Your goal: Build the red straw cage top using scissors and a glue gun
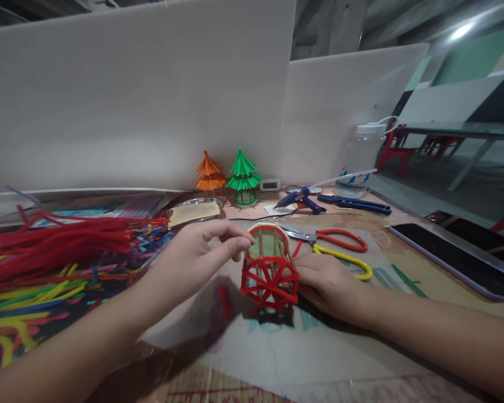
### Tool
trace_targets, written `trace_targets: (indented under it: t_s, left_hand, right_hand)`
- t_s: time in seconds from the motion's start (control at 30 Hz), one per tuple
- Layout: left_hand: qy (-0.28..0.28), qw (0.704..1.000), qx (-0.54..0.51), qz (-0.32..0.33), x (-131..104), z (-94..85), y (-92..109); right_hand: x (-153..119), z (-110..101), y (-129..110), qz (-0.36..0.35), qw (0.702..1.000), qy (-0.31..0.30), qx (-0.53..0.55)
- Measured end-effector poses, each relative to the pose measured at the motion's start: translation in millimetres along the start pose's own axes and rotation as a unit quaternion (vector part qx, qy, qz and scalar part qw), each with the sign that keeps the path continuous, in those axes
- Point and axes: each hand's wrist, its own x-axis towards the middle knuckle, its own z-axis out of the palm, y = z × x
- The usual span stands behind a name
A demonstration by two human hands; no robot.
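A small pavilion frame (270, 280) of red pipe cleaners lies tilted in the middle of the work mat, its spoked red roof ring towards me. Thin brown posts run back from that ring to a round, pale green base (265, 246) edged in red. My right hand (330, 282) holds the frame from the right, its fingertips partly hidden behind it. At the upper left of the frame is my left hand (212, 249), thumb and forefinger pinched together by the base's edge. Whatever lies between those fingertips is too small to make out. A short red pipe-cleaner piece (224, 302) lies left of the frame.
Scissors (340, 240) with red and yellow handles lie behind my right hand. Farther back are a blue glue gun (300, 200), orange (210, 173) and green (243, 176) pavilion models, and a water bottle (358, 162). Pipe cleaners (67, 246) pile up left; a phone (457, 260) lies right.
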Motion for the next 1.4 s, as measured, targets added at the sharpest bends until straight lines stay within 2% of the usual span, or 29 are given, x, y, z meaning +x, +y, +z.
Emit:
trace_targets:
  t_s: [0.1, 0.17, 0.27, 0.37, 0.47, 0.5, 0.6, 0.7, 0.9, 1.07, 1.27, 1.4]
  left_hand:
    - [0.021, 0.999, -0.027, -0.01, 3, -0.6, -5]
    - [0.035, 0.998, -0.043, -0.009, 5, 0.4, -9]
    - [0.069, 0.997, -0.042, -0.013, 7, 6.1, -18]
    - [0.099, 0.994, -0.031, -0.015, 8, 18.8, -37]
    - [0.07, 0.997, -0.004, -0.038, 8, 35.4, -63]
    - [0.076, 0.996, 0.008, -0.04, 8, 40.6, -71]
    - [0.07, 0.997, 0.014, -0.039, 10, 52.5, -90]
    - [0.06, 0.997, 0.0, -0.043, 12, 57.9, -97]
    - [0.062, 0.996, 0.05, -0.026, 12, 59.0, -96]
    - [0.077, 0.995, 0.065, -0.004, 13, 60.3, -101]
    - [0.051, 0.997, 0.038, -0.035, 12, 59.2, -98]
    - [0.036, 0.997, -0.002, -0.063, 11, 59.8, -99]
  right_hand:
    - [-2, 0, 2, 0.025, 1.0, -0.009, 0.007]
    - [-3, -1, 4, 0.074, 0.997, -0.008, 0.025]
    - [-2, -3, 7, 0.17, 0.981, 0.026, 0.09]
    - [1, -4, 11, 0.253, 0.953, 0.072, 0.152]
    - [3, -2, 14, 0.311, 0.925, 0.094, 0.2]
    - [3, -1, 15, 0.32, 0.917, 0.095, 0.218]
    - [3, 2, 16, 0.327, 0.908, 0.083, 0.25]
    - [4, 3, 18, 0.324, 0.908, 0.072, 0.257]
    - [7, 3, 20, 0.342, 0.911, 0.062, 0.222]
    - [7, 6, 21, 0.357, 0.897, 0.066, 0.254]
    - [7, 9, 23, 0.357, 0.87, 0.093, 0.327]
    - [6, 10, 23, 0.351, 0.873, 0.095, 0.324]
